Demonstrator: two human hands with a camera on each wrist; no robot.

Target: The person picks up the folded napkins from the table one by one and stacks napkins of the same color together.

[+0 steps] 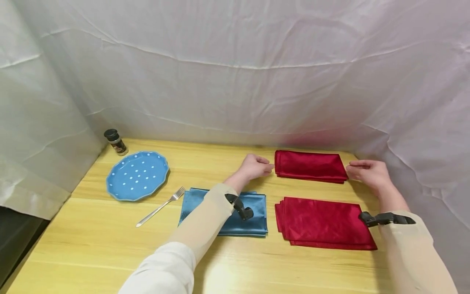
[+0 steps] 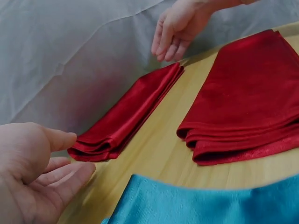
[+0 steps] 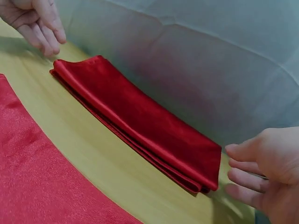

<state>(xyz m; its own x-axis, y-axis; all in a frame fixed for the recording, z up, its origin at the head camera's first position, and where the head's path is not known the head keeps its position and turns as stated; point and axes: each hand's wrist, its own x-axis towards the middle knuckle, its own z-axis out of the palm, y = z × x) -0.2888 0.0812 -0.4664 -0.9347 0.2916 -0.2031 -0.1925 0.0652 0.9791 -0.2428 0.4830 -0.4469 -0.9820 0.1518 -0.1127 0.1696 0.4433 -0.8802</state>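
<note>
A folded red satin cloth (image 1: 310, 165) lies at the back right of the table, narrow and several layers thick. My left hand (image 1: 255, 166) is at its left end, fingertips right by the fold, thumb and fingers apart with nothing between them in the left wrist view. At the opposite end is my right hand (image 1: 369, 173); the right wrist view shows its fingers (image 3: 247, 179) loosely bent beside the cloth's edge, holding nothing. Nearer to me lies a larger folded red cloth (image 1: 327, 222). Beneath my left forearm a folded blue cloth (image 1: 249, 224) is partly hidden.
On the left stand a blue plate with white dots (image 1: 137, 175) and a spice jar with a black lid (image 1: 116, 142). A fork (image 1: 160, 207) lies between plate and blue cloth. Pale fabric (image 1: 235, 81) hangs along the back and sides of the wooden table (image 1: 92, 241).
</note>
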